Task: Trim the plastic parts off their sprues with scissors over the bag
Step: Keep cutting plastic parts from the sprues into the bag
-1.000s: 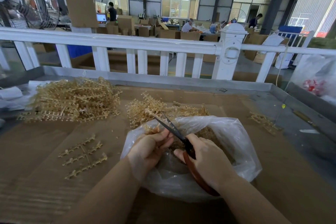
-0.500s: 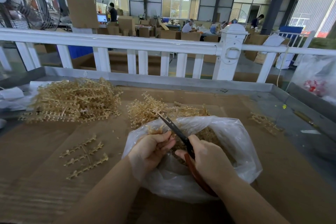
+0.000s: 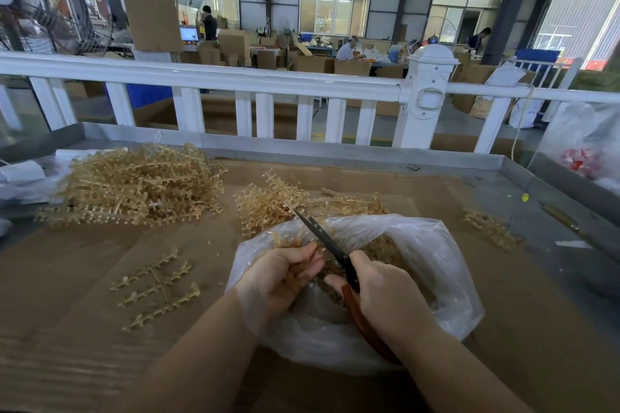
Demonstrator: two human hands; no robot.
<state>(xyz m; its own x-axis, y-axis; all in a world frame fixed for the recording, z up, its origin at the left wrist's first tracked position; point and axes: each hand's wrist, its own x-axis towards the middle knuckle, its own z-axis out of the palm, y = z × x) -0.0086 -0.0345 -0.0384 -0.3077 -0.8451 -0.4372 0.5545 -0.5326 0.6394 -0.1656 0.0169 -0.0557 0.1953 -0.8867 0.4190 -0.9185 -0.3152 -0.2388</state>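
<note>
While the left hand [image 3: 281, 275] pinched a sprue [image 3: 303, 270] over the bag [image 3: 436, 261], the right hand [image 3: 385, 295] gripped the scissors [image 3: 322, 235], blades closed.

We look across a bench [image 3: 469, 198] with a grey metal rim, covered in brown cardboard, to a white railing [image 3: 235, 79] with a capped post [image 3: 429, 90]. Beyond it lies a factory hall: grey panelled walls, a row of bright windows [image 3: 335, 7], a dark steel column [image 3: 506, 0] at right. A large caged fan [image 3: 50, 0] stands at far left. Cardboard boxes [image 3: 235, 47] pile up mid-hall, with a lit monitor [image 3: 189, 33] and several workers [image 3: 347, 50] among them. Blue crates [image 3: 149, 94] sit behind the railing.
</note>
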